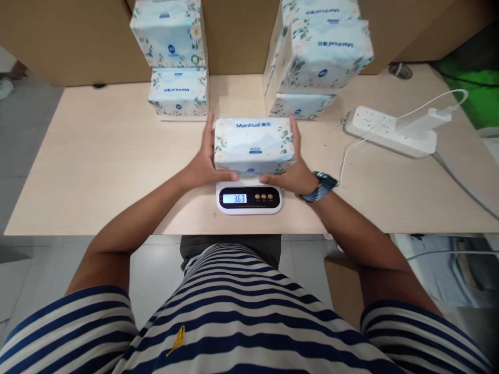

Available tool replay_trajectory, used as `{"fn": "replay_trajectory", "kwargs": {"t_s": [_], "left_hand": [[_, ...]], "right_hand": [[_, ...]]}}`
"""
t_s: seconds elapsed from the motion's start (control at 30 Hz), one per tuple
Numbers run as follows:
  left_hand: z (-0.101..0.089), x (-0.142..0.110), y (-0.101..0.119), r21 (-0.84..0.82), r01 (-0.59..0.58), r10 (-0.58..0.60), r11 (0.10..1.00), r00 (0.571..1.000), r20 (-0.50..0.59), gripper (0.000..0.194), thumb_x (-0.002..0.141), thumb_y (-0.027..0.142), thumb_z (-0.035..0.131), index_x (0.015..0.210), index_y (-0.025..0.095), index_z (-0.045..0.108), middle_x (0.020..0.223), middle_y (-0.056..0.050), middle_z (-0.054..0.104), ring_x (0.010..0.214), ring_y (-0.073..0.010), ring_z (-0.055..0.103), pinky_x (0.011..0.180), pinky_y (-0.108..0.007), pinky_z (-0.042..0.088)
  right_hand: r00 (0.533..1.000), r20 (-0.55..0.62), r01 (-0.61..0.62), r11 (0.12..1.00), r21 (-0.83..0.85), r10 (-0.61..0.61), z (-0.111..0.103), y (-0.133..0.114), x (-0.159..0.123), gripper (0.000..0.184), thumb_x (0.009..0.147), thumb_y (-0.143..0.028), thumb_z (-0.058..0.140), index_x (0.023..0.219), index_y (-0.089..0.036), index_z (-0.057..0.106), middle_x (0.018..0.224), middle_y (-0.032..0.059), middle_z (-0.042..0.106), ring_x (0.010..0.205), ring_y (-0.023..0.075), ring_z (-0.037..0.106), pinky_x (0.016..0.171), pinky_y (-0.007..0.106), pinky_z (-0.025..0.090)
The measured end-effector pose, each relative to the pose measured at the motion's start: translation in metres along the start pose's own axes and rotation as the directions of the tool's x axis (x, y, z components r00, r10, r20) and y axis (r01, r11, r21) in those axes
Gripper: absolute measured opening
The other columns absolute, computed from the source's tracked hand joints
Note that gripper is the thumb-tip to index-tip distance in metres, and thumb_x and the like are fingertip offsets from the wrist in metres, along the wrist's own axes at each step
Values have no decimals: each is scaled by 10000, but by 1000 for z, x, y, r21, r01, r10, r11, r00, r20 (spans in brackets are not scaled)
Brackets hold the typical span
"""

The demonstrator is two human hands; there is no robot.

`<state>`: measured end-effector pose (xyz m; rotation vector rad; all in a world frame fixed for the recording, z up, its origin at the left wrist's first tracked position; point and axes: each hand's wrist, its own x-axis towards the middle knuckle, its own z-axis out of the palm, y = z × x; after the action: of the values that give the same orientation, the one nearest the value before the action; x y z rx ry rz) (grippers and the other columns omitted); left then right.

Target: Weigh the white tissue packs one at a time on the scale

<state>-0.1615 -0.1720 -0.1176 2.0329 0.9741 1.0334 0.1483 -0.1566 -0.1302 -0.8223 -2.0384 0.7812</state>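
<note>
Between my two hands is a tissue pack (254, 143), pale blue with flowers and the word Manhua printed on it. My left hand (206, 163) presses against its left side, thumb along the near edge. On the opposite side my right hand (295, 169) grips it the same way, a patterned band around the wrist. Directly beneath the pack is a white digital scale (250, 200), its lit display reading 363. Whether the pack rests fully on the scale's plate I cannot tell, since the pack hides most of it.
Stacked tissue packs (178, 93) stand at the back left, and another stack (325, 57) at the back right. Behind them are cardboard boxes (237, 39). A white power strip (390, 130) with a plugged-in charger and cables lies on the table (97, 156) at the right.
</note>
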Motion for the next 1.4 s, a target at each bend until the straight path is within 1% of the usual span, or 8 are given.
{"fn": "replay_trajectory", "kwargs": {"t_s": [0.17, 0.3, 0.4, 0.5, 0.7, 0.9, 1.1, 1.4], "left_hand": [[12, -13, 26, -66, -29, 31, 997, 999, 33, 1638, 710, 831, 901, 1694, 430, -345, 1719, -158, 411, 1608, -479, 479, 1310, -716, 409], [4, -24, 30, 29, -243, 244, 970, 968, -52, 1611, 660, 725, 984, 1727, 492, -200, 1631, -122, 431, 1524, -417, 546, 1287, -668, 457], [1, -17, 30, 53, -333, 336, 941, 940, -61, 1606, 644, 673, 1010, 1740, 478, -148, 1598, -116, 448, 1500, -378, 550, 1298, -630, 461], [2, 6, 41, 36, -273, 272, 961, 962, 19, 1599, 687, 620, 1012, 1722, 469, -197, 1650, -142, 420, 1543, -396, 532, 1315, -650, 440], [23, 93, 60, -25, -80, 83, 996, 989, 124, 1412, 729, 745, 931, 1706, 279, 24, 1747, -258, 360, 1680, -442, 373, 1396, -663, 310], [41, 162, 55, -47, -1, 9, 999, 984, 179, 1540, 590, 875, 919, 1664, 135, 99, 1780, -350, 285, 1714, -476, 287, 1427, -608, 250], [21, 175, 49, 20, 139, -134, 990, 895, 425, 1422, 708, 765, 905, 1720, 87, 170, 1822, -300, 300, 1709, -447, 339, 1421, -541, 299], [32, 163, 51, 139, 201, -238, 970, 907, 346, 1438, 674, 762, 916, 1738, 98, 212, 1803, -285, 373, 1678, -486, 376, 1382, -566, 338]], "right_hand": [[990, -110, 75, 995, -66, -82, 20, -28, -4, 1593, 650, -1006, 766, 1740, -385, -216, 1808, 159, 299, 1664, 458, 405, 1349, 679, 401], [964, -147, 195, 962, -190, -224, 17, -34, -12, 1572, 665, -991, 766, 1732, -406, -229, 1706, 181, 398, 1566, 473, 516, 1294, 684, 480], [937, -154, 277, 935, -222, -314, 11, -29, -13, 1604, 642, -957, 820, 1746, -412, -209, 1684, 174, 436, 1538, 464, 547, 1296, 674, 484], [913, -229, 298, 935, -191, -338, -4, -23, -10, 1591, 653, -902, 870, 1779, -389, -130, 1724, 167, 437, 1552, 449, 551, 1289, 660, 503], [858, -470, 96, 963, -250, -207, -52, -10, -2, 1340, 769, -829, 843, 1802, -320, 157, 1848, 139, 340, 1724, 435, 323, 1418, 638, 305], [827, -562, -51, 995, -85, -5, -77, 6, 14, 1333, 746, -859, 835, 1784, -231, 281, 1837, 169, 384, 1706, 384, 389, 1416, 550, 333], [821, -557, -158, 987, -16, 122, -75, 12, 20, 1206, 788, -756, 827, 1748, -176, 385, 1819, 161, 424, 1698, 345, 413, 1419, 500, 341], [824, -477, -316, 947, 59, 305, -82, 16, 15, 1158, 737, -525, 872, 1734, -145, 420, 1768, 165, 504, 1636, 372, 503, 1382, 529, 400]]}}
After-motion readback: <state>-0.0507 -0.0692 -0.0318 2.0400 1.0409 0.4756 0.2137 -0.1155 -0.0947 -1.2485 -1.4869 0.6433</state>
